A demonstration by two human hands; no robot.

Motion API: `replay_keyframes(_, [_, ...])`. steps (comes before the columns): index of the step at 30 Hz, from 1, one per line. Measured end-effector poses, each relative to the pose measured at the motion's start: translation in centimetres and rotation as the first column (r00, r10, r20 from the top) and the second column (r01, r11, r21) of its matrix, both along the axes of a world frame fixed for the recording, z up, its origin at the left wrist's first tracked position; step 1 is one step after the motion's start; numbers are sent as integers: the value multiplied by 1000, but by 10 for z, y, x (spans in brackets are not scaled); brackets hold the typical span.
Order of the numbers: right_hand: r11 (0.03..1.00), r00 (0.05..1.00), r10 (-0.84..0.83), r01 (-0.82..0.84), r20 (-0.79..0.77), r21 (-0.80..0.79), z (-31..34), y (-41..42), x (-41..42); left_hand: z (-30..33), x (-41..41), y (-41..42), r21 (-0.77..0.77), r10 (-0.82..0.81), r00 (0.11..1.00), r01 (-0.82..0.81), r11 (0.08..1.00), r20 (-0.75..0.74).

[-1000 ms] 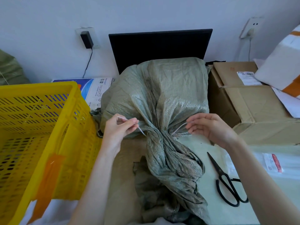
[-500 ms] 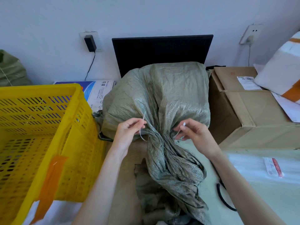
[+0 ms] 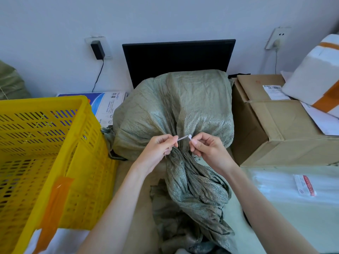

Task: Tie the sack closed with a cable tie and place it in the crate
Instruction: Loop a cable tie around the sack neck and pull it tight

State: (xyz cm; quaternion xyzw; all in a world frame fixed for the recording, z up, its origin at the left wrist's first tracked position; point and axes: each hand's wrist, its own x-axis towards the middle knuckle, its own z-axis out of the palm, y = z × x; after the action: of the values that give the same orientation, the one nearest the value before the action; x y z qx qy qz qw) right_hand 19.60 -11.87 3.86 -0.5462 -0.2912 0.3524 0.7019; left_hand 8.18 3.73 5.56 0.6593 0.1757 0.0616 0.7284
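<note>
The green woven sack (image 3: 176, 110) sits upright in the middle, its gathered neck trailing toward the viewer. The yellow slotted crate (image 3: 45, 154) stands just left of the sack, a cardboard box (image 3: 278, 123) just right. At the sack's neck, the left hand (image 3: 156, 153) and right hand (image 3: 211, 151) each pinch an end of the white cable tie (image 3: 184, 138), ends nearly meeting.

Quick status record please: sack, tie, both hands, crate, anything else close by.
sack: green, on the table, neck gathered toward the person
tie: white, ends meeting above the neck; not visibly cinched
left hand: pinching the tie's strap end
right hand: pinching the tie's head end
crate: yellow, left of the sack
box: cardboard, right of the sack
</note>
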Motion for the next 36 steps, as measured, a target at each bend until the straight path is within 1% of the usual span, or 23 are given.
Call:
replay_keyframes(4, [1000, 999, 25, -25, -39, 11, 0, 0, 2, 0, 1, 0, 44, -15, 1000, 16, 999, -13])
replay_keyframes(10, [998, 1000, -18, 18, 2, -66, 3, 0, 0, 5, 3, -3, 105, -47, 999, 49, 993, -20])
replay_keyframes(12, [999, 999, -25, 24, -30, -31, 3, 0, -1, 5, 4, -3, 95, -41, 999, 41, 995, -11])
replay_keyframes(15, [998, 990, -39, 46, -135, 53, 1, -2, -1, 4, 4, -2, 77, -20, 1000, 21, 997, -7])
replay_keyframes(17, [995, 987, -39, 52, -158, 79, -1, -3, 0, 2, 3, -2, 81, -12, 1000, 13, 997, -13])
replay_keyframes(23, [1000, 999, 2, -2, -46, 6, -1, -2, 2, 1, 4, -3, 88, -14, 1000, 15, 996, -12])
replay_keyframes(29, [1000, 998, 1, -1, -60, 8, -1, -3, 2, 1, 4, -4, 63, -6, 1000, 6, 998, -5])
replay_keyframes(33, [999, 999, -14, 13, -51, -31, 4, -3, 1, 0, 4, -3, -57, -6, 999, 8, 998, 37])
replay_keyframes(36, [999, 997, -1, -2, -77, -33, 8, -1, 0, 0, 4, -3, -9, -20, 1000, 20, 1000, 18])
